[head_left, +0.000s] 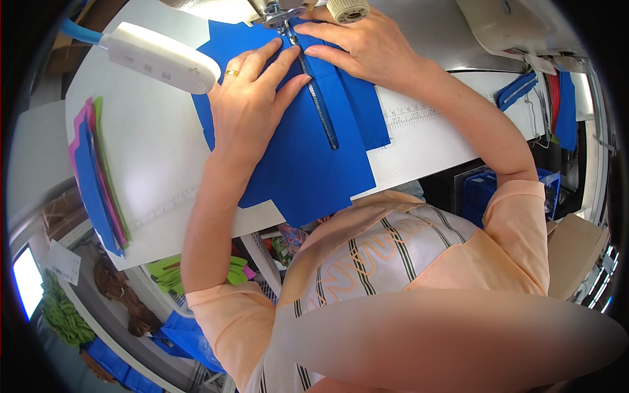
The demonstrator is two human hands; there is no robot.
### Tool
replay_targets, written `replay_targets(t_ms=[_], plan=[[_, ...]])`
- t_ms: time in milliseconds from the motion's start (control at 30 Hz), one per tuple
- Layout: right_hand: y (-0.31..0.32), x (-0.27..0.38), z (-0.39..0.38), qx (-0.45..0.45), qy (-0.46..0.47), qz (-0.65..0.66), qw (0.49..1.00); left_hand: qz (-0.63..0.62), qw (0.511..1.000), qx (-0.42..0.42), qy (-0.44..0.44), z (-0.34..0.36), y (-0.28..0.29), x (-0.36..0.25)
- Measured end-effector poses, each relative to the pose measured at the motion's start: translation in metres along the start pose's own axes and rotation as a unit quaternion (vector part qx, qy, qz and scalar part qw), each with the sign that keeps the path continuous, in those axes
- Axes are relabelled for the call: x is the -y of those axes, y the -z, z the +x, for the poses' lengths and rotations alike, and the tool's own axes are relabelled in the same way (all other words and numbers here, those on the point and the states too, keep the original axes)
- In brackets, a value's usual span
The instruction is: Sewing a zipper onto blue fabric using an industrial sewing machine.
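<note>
Pressing flat on a bright blue cloth panel (308,177), the left hand (249,95) has its fingers extended and slightly parted, thumb angled toward a dark zipper with metal teeth (319,111). The right hand (367,49) lies palm down across from it, thumb and nearer fingers spread on the same cloth; its farther fingertips are partly hidden, so their hold cannot be told. Between both hands' fingertips sits a metal presser foot (292,39), the zipper running from it toward the body.

The panel's notched near edge passes slightly over the near edge of the white tabletop (154,160). Left of the left hand, white surface stretches to a stack of blue, pink and green fabric strips (98,177); above that hand's wrist, a white plastic control box (164,59) limits room. Beyond the right hand, the machine's cream round knob (349,9) is close to the knuckles.

Printed ruler marks (413,116) cross the tabletop below the right forearm; the box bears small, unclear symbols, and the striped shirt (386,245) has outlined orange lettering.
</note>
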State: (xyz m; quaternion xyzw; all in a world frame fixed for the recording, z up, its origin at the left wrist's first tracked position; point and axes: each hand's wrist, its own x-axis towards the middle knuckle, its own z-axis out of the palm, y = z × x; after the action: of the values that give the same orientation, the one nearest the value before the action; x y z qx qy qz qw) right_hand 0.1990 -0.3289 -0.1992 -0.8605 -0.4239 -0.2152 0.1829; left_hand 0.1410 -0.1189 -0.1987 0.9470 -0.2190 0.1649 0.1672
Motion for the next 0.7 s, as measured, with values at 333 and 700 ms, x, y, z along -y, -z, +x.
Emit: replay_targets(t_ms=[333,700], plan=[[-0.006,-0.004,-0.002,0.017,-0.001,-0.025,1.000,0.008,1.000,-0.011,-0.010,0.000,0.000,0.000],[-0.017,0.004,0.018,-0.010,-0.155,0.119,0.981,-0.001,1.000,-0.021,-0.013,-0.001,-0.004,0.000]])
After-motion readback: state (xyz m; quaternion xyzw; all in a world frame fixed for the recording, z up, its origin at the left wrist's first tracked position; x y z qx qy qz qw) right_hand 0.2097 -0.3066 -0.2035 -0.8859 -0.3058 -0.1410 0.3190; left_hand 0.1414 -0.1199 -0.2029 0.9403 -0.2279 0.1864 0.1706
